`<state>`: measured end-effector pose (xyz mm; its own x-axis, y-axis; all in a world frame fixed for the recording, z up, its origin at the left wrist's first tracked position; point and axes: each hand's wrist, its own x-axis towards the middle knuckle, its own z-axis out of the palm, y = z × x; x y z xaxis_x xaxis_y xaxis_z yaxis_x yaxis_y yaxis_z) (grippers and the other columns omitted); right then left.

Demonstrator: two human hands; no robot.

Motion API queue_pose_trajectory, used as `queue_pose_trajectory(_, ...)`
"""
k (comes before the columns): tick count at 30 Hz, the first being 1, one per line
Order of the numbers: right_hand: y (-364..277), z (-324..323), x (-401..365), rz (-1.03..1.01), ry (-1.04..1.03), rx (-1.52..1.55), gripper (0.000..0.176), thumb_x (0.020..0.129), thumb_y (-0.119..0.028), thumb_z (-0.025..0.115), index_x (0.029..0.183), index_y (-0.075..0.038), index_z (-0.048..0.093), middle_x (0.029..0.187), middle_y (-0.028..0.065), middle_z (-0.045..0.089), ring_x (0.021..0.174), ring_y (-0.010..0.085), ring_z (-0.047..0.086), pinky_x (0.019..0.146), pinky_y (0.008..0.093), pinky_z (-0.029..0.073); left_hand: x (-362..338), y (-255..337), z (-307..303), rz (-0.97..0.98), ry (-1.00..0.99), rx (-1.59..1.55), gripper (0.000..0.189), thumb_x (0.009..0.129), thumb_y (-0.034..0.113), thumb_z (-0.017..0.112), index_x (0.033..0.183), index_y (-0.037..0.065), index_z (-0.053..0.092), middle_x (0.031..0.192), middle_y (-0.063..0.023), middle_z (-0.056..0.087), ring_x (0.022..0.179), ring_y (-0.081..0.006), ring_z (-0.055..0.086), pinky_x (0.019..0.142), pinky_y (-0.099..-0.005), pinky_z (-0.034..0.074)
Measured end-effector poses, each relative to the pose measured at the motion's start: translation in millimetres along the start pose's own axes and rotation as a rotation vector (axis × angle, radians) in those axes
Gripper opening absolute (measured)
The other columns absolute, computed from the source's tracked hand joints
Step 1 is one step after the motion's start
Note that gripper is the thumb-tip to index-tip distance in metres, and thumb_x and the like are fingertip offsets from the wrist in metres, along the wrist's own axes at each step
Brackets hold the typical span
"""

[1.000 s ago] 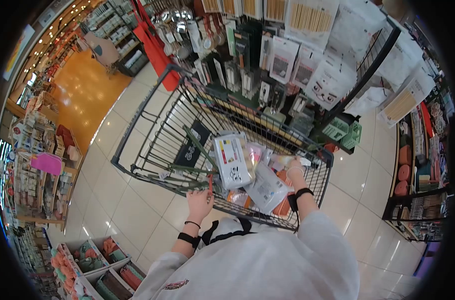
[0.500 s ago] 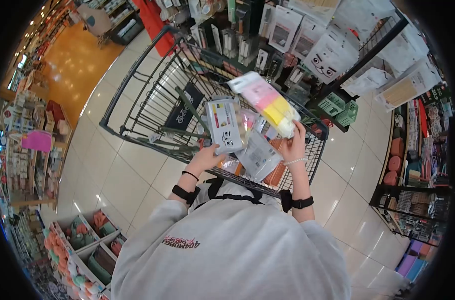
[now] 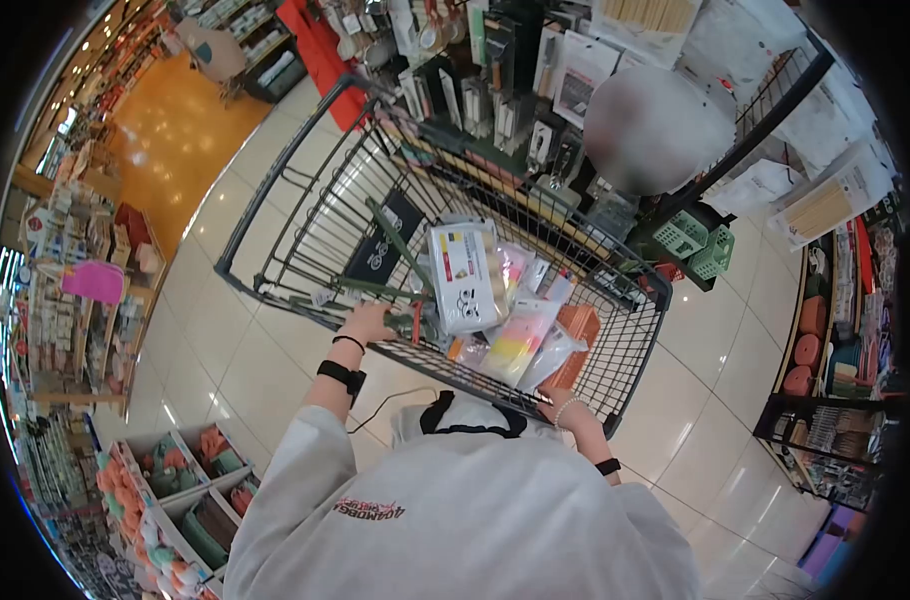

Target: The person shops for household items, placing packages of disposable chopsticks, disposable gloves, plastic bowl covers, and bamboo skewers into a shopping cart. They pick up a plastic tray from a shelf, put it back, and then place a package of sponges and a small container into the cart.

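L hand (image 3: 368,323) on near rim of metal cart (image 3: 640,347), R hand (image 3: 559,408) also at near rim, further R; grip unclear on both. In cart: white pkg w/ printed face (image 3: 467,277), pink-yellow pkg (image 3: 521,338) just beside it, clear bag (image 3: 553,357), orange openwork item (image 3: 577,333) nr R hand, dark sign (image 3: 383,240) toward L end. Beyond cart: rack w/ hanging pkgs (image 3: 585,75), red cloth (image 3: 320,60), green baskets (image 3: 711,254). Tile floor (image 3: 710,345) below.

Pale glossy floor tiles (image 3: 680,345), crowded shelving (image 3: 70,330).
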<state>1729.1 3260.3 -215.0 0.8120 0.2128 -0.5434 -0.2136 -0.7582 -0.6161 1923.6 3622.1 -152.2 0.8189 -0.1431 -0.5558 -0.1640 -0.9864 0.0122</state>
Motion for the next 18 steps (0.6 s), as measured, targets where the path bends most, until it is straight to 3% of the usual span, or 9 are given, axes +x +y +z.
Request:
queue_pose_trajectory(3, -12.3, -22.5, 10.2, 0.054, 0.029, -0.001, 0.040, 0.077, -0.018, 0.058, 0.112, -0.001, 0.052, 0.101, 0.0233, 0.058, 0.092, 0.0353, 0.058, 0.080, 0.0385, 0.045, 45.8, -55.9, 31.8, -0.068, -0.288, 0.040, 0.060, 0.056, 0.033, 0.076, 0.110, 0.013, 0.058, 0.106, -0.0124, 0.059, 0.098, -0.0294, 0.056, 0.086, -0.0400, 0.045)
queue_pose_trajectory(5, -25.5, -44.0, 13.4, 0.089, 0.007, 0.008, 0.039, 0.078, -0.016, 0.056, 0.112, 0.001, 0.051, 0.102, 0.0245, 0.057, 0.095, 0.0345, 0.056, 0.083, 0.0378, 0.044, 46.2, -62.8, 27.0, -0.094, -0.410, -0.003, 0.049, 0.055, 0.033, 0.077, 0.096, 0.009, 0.065, 0.098, -0.0139, 0.063, 0.093, -0.0296, 0.059, 0.080, -0.0391, 0.048)
queue_pose_trajectory(6, -24.1, -46.4, 16.7, 0.057, 0.089, 0.046, 0.039, 0.078, -0.017, 0.056, 0.113, 0.001, 0.051, 0.102, 0.0240, 0.057, 0.095, 0.0347, 0.056, 0.083, 0.0378, 0.044, 43.1, -65.9, 30.9, -0.052, -0.300, -0.016, 0.043, 0.055, 0.027, 0.075, 0.090, 0.005, 0.066, 0.083, -0.0122, 0.065, 0.075, -0.0256, 0.062, 0.066, -0.0354, 0.050)
queue_pose_trajectory(9, -26.1, -53.0, 20.8, 0.018, 0.198, 0.095, 0.041, 0.078, -0.018, 0.057, 0.114, 0.001, 0.051, 0.103, 0.0230, 0.057, 0.095, 0.0348, 0.056, 0.083, 0.0375, 0.044, 35.8, -61.2, 32.0, -0.094, -0.220, -0.041, 0.042, 0.054, 0.023, 0.075, 0.092, 0.007, 0.066, 0.087, -0.0121, 0.065, 0.079, -0.0259, 0.062, 0.069, -0.0355, 0.050)
queue_pose_trajectory(10, -29.0, -55.8, 19.4, 0.029, 0.194, 0.126, 0.041, 0.078, -0.018, 0.057, 0.113, 0.001, 0.051, 0.104, 0.0229, 0.057, 0.095, 0.0348, 0.056, 0.083, 0.0374, 0.044, 24.8, -52.6, 20.8, -0.142, -0.176, -0.053, 0.028, 0.058, 0.024, 0.074, 0.082, 0.010, 0.068, 0.090, -0.0125, 0.065, 0.087, -0.0262, 0.061, 0.076, -0.0370, 0.049)
queue_pose_trajectory(13, -6.2, -46.2, 21.4, 0.063, 0.198, 0.181, 0.041, 0.077, -0.018, 0.057, 0.113, 0.000, 0.051, 0.103, 0.0224, 0.057, 0.093, 0.0351, 0.056, 0.082, 0.0371, 0.045, 17.0, -48.6, 17.4, -0.182, -0.081, -0.109, 0.023, 0.060, 0.020, 0.069, 0.081, 0.013, 0.069, 0.087, -0.0105, 0.065, 0.085, -0.0253, 0.062, 0.074, -0.0356, 0.050)
queue_pose_trajectory(15, 26.0, -39.9, 17.8, -0.010, 0.306, 0.038, 0.043, 0.074, -0.019, 0.062, 0.113, -0.003, 0.052, 0.098, 0.0185, 0.060, 0.088, 0.0318, 0.058, 0.078, 0.0358, 0.046, 15.3, -44.6, 14.7, -0.174, -0.077, -0.101, 0.019, 0.060, 0.018, 0.066, 0.079, 0.015, 0.069, 0.085, -0.0086, 0.066, 0.081, -0.0243, 0.063, 0.073, -0.0344, 0.050)
queue_pose_trajectory(16, 26.2, -49.4, 7.8, -0.010, 0.338, 0.130, 0.041, 0.073, -0.015, 0.062, 0.112, -0.004, 0.053, 0.099, 0.0188, 0.059, 0.094, 0.0343, 0.054, 0.084, 0.0359, 0.043, 16.9, -44.3, 13.7, -0.189, -0.092, -0.080, 0.019, 0.060, 0.018, 0.067, 0.079, 0.015, 0.069, 0.084, -0.0083, 0.066, 0.080, -0.0240, 0.063, 0.072, -0.0339, 0.050)
queue_pose_trajectory(18, 39.8, -61.1, -9.6, 0.200, 0.420, -0.007, 0.040, 0.071, -0.011, 0.061, 0.110, -0.006, 0.055, 0.101, 0.0189, 0.057, 0.100, 0.0348, 0.049, 0.089, 0.0370, 0.039, 21.2, -46.8, 18.3, -0.233, -0.122, -0.126, 0.020, 0.060, 0.022, 0.070, 0.078, 0.015, 0.069, 0.081, -0.0073, 0.066, 0.077, -0.0231, 0.063, 0.071, -0.0333, 0.050)
